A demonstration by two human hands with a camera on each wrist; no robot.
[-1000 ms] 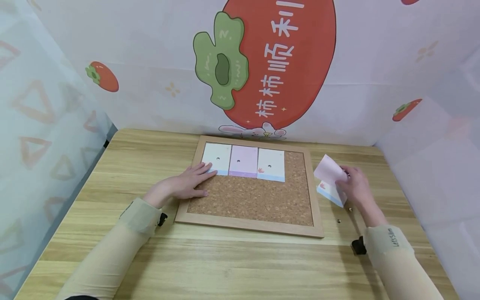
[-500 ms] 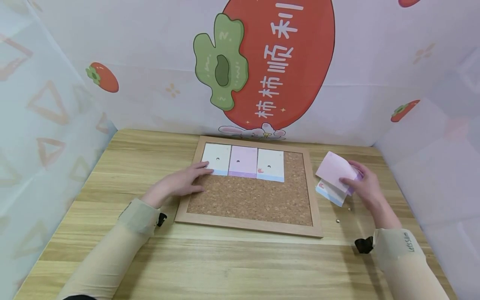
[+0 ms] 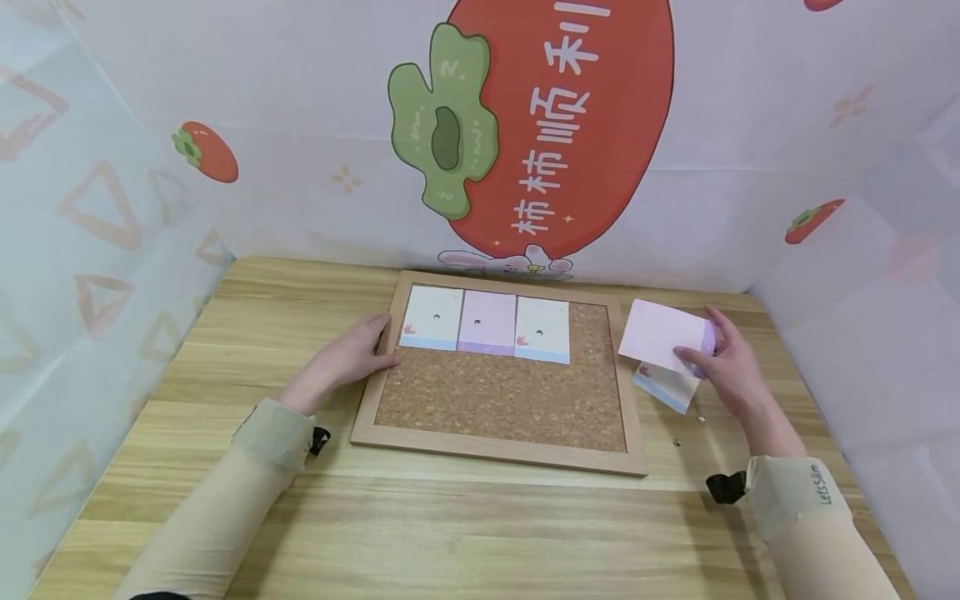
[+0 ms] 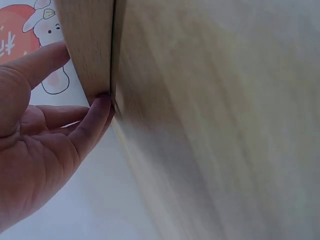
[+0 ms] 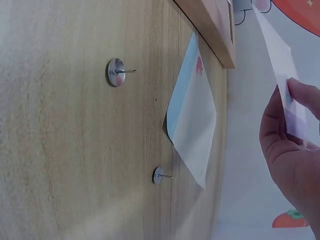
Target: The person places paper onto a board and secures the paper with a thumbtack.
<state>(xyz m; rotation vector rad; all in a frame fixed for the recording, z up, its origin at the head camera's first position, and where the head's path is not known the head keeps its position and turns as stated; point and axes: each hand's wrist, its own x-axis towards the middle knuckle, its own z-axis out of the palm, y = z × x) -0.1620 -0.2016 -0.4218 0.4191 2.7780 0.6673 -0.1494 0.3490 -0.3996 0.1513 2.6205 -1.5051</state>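
Observation:
My left hand [image 3: 348, 354] is at the left edge of a wood-framed cork board [image 3: 495, 396], thumb over the frame and fingers against its outer side. The left wrist view shows fingertips at the frame [image 4: 90, 45]. To the board's right, my right hand [image 3: 727, 358] pinches a pale purple paper note [image 3: 660, 333] at its darker purple strip, thumb on top. In the right wrist view this note [image 5: 280, 60] is raised off the table. Beneath it lies a white note [image 5: 195, 115] with a blue strip, partly hidden in the head view.
Two white notes [image 3: 431, 312] and one purple note [image 3: 487, 321] sit side by side along the board's top, each with a metal pin. Two loose thumbtacks [image 5: 116, 72] lie points up on the wooden table [image 3: 480, 533] near my right wrist. A printed cloth [image 3: 300, 167] hangs behind.
My left hand has drawn back from the leftmost note to the frame's left edge. My right hand has lifted the purple note off the white one and turned it toward the board.

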